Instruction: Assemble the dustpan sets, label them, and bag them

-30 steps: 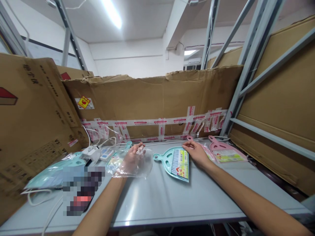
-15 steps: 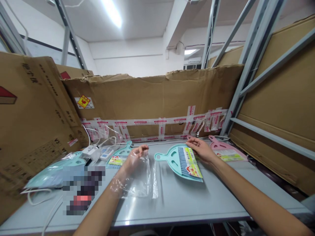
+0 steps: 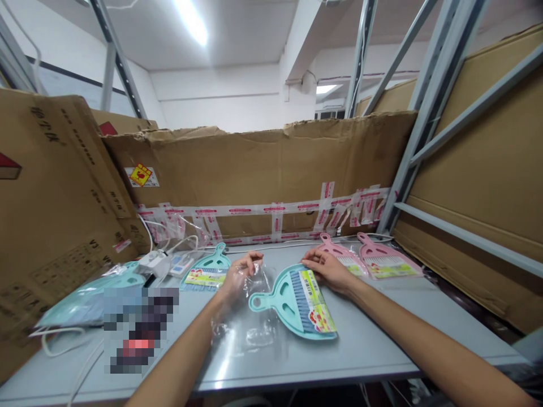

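My right hand (image 3: 328, 270) pinches the upper edge of a teal dustpan (image 3: 280, 311) with a blue-bristled brush and a yellow-green label. Its handle points left, over a clear plastic bag (image 3: 258, 333). My left hand (image 3: 244, 274) is closed on the top of that bag, which hangs down beside the dustpan; whether the handle is inside the bag I cannot tell. Behind my left hand lies another teal dustpan set (image 3: 207, 270). Two pink dustpan sets, one nearer (image 3: 339, 254) and one further right (image 3: 388, 260), lie behind my right hand.
Bagged teal dustpans (image 3: 91, 291) lie at the left of the grey table (image 3: 365, 350), near a white power strip (image 3: 155, 263) with cables. A pixelated dark object (image 3: 146, 330) is in front. Cardboard (image 3: 254, 164) walls the back; metal shelf posts stand at the right.
My right hand and the teal dustpan have moved left and nearer, bringing the handle over the bag. My left hand has shifted slightly right, and the bag has crumpled. More of the nearer pink set shows.
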The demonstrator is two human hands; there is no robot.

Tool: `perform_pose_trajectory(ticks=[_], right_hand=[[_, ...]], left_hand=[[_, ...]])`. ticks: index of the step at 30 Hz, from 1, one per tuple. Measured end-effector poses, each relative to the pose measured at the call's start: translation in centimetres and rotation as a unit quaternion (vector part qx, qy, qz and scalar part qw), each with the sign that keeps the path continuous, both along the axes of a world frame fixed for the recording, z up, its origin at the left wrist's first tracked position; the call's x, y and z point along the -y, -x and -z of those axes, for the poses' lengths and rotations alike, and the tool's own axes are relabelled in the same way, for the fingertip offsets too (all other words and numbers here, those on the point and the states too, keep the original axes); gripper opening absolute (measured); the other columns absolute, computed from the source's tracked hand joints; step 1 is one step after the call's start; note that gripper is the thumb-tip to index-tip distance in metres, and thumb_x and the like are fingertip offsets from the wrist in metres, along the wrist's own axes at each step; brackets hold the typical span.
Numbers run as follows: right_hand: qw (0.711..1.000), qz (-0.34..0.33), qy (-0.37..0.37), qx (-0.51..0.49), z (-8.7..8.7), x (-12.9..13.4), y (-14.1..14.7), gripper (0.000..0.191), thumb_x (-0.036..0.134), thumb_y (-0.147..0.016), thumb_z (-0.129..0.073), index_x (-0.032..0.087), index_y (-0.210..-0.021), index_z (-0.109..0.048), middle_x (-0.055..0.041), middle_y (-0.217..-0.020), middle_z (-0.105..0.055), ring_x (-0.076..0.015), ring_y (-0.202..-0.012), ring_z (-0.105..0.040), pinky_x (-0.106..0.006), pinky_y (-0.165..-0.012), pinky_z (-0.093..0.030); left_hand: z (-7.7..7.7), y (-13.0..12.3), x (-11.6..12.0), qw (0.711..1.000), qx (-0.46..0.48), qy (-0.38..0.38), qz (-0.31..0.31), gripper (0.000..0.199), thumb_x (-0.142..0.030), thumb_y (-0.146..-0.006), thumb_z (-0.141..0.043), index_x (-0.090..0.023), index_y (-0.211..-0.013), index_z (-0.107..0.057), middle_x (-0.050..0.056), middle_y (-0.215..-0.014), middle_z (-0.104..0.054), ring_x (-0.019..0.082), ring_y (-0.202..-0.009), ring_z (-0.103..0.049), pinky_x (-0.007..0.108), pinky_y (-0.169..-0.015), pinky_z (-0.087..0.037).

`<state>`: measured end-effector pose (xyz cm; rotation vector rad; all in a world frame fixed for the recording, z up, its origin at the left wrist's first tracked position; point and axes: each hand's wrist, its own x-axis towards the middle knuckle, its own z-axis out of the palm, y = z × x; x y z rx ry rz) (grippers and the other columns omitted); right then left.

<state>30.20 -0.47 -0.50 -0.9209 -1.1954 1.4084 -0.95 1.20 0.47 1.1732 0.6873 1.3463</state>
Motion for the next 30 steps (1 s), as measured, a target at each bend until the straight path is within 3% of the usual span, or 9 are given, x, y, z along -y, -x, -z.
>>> perform_pose_trajectory(ticks=[3,6,12,16,20,22,25,27,30], right_hand=[[0.999,-0.014,0.021,-0.025,0.6,-0.1,0.6,0.049,0.049,-0.069,-0.104,0.02,-0.095,-0.074,-0.0019,-0.089,-0.078,-0.0121,-0.069,-0.067,-0.016,-0.048,-0.043],[0.998,0.01,0.04,-0.053,0.9,-0.5,0.2,0.05,0.046,-0.067,-0.106,0.02,-0.095,-0.073,-0.0011,-0.089,-0.078,-0.0133,-0.073,-0.071,-0.019,-0.055,-0.054],[0.989,0.093,0.017,-0.111,0.5,-1.9,-1.9,0.053,0.044,-0.063,-0.109,0.022,-0.096,-0.073,0.0007,-0.087,-0.077,-0.0141,-0.072,-0.072,-0.023,-0.061,-0.061],[0.982,0.133,0.006,-0.131,0.0,-2.3,-3.1,0.055,0.044,-0.058,-0.11,0.022,-0.093,-0.074,0.0017,-0.085,-0.076,-0.013,-0.071,-0.071,-0.022,-0.059,-0.058],[0.979,0.161,0.007,-0.127,-0.4,-2.7,-4.1,0.06,0.048,-0.052,-0.112,0.022,-0.091,-0.074,0.0006,-0.084,-0.077,-0.0152,-0.071,-0.071,-0.024,-0.057,-0.059],[0.978,0.172,0.002,-0.117,-0.6,-2.7,-4.5,0.06,0.048,-0.052,-0.112,0.023,-0.091,-0.074,-0.0006,-0.087,-0.078,-0.0162,-0.073,-0.072,-0.025,-0.058,-0.059],[0.978,0.185,-0.016,-0.091,-0.9,-2.7,-4.9,0.059,0.051,-0.055,-0.11,0.022,-0.091,-0.073,-0.0008,-0.089,-0.078,-0.0156,-0.074,-0.071,-0.022,-0.055,-0.055],[0.981,0.18,-0.025,-0.074,-1.0,-2.6,-4.8,0.059,0.053,-0.056,-0.109,0.022,-0.09,-0.072,0.0,-0.087,-0.076,-0.0146,-0.072,-0.069,-0.02,-0.052,-0.05],[0.986,0.152,-0.029,-0.056,-1.0,-2.3,-4.2,0.059,0.054,-0.057,-0.108,0.022,-0.09,-0.071,0.0013,-0.084,-0.074,-0.0129,-0.066,-0.065,-0.019,-0.049,-0.045]], left_hand=[[0.0,0.0,0.0,0.998,-0.066,0.012,-0.007,0.025,-0.017,-0.067,-0.102,-0.022,-0.081,-0.081,0.016,-0.129,-0.078,0.031,-0.115,-0.075,0.035,-0.094,-0.06],[-0.1,0.5,-0.4,0.996,-0.058,0.065,0.009,0.049,-0.019,-0.067,-0.101,-0.025,-0.113,-0.084,0.016,-0.135,-0.078,0.035,-0.116,-0.078,0.035,-0.086,-0.064],[-0.5,2.2,-1.5,0.981,0.032,0.189,0.02,0.027,-0.031,-0.079,-0.095,-0.019,-0.098,-0.079,0.017,-0.106,-0.084,0.034,-0.098,-0.083,0.046,-0.088,-0.069],[-2.2,3.2,-0.5,0.95,0.125,0.278,0.068,0.051,-0.06,-0.089,-0.082,-0.015,-0.111,-0.076,0.026,-0.123,-0.08,0.043,-0.117,-0.079,0.056,-0.096,-0.067],[-4.2,3.6,1.0,0.934,0.107,0.301,0.161,0.069,-0.076,-0.088,-0.075,-0.016,-0.121,-0.073,0.028,-0.129,-0.077,0.048,-0.129,-0.073,0.062,-0.098,-0.065],[-4.7,3.5,1.6,0.931,0.089,0.289,0.203,0.06,-0.07,-0.088,-0.08,-0.018,-0.119,-0.074,0.026,-0.129,-0.077,0.049,-0.132,-0.072,0.064,-0.1,-0.064],[-4.7,3.2,2.3,0.934,0.039,0.258,0.245,0.041,-0.038,-0.087,-0.09,-0.021,-0.121,-0.076,0.023,-0.132,-0.077,0.047,-0.132,-0.072,0.062,-0.102,-0.063],[-4.2,2.8,2.5,0.939,0.001,0.243,0.243,0.046,-0.022,-0.087,-0.089,-0.023,-0.13,-0.075,0.021,-0.136,-0.076,0.045,-0.13,-0.074,0.059,-0.102,-0.065],[-3.4,2.1,2.5,0.948,-0.019,0.241,0.209,0.057,-0.021,-0.09,-0.088,-0.026,-0.144,-0.07,0.017,-0.13,-0.078,0.039,-0.121,-0.079,0.054,-0.101,-0.067]])
